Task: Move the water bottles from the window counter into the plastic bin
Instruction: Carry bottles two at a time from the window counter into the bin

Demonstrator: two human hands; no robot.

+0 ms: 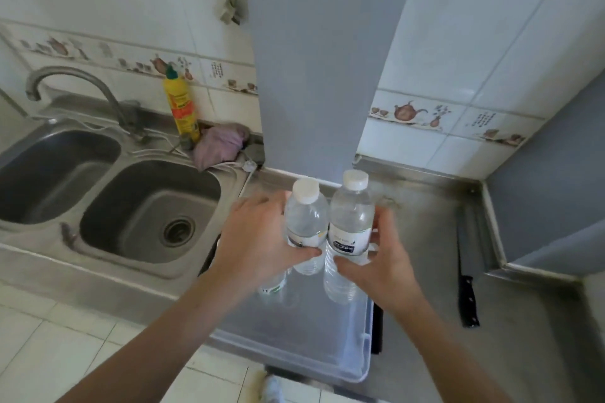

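The left hand (pixel 258 239) clamps one water bottle (pixel 306 226) at its label; the right hand (pixel 376 262) wraps the other bottle (pixel 350 232) likewise, both above the plastic bin (pixel 327 366). Full, probably weighty, thin-walled and slick, so mid-body holds suit.

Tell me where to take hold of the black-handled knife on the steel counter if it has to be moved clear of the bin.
Take the knife by its black handle, the end nearest you, coming from above. It lies flat on the counter with the blade pointing away toward the wall, right of the plastic bin. Both hands are busy: the left hand and right hand each hold a water bottle over the bin.
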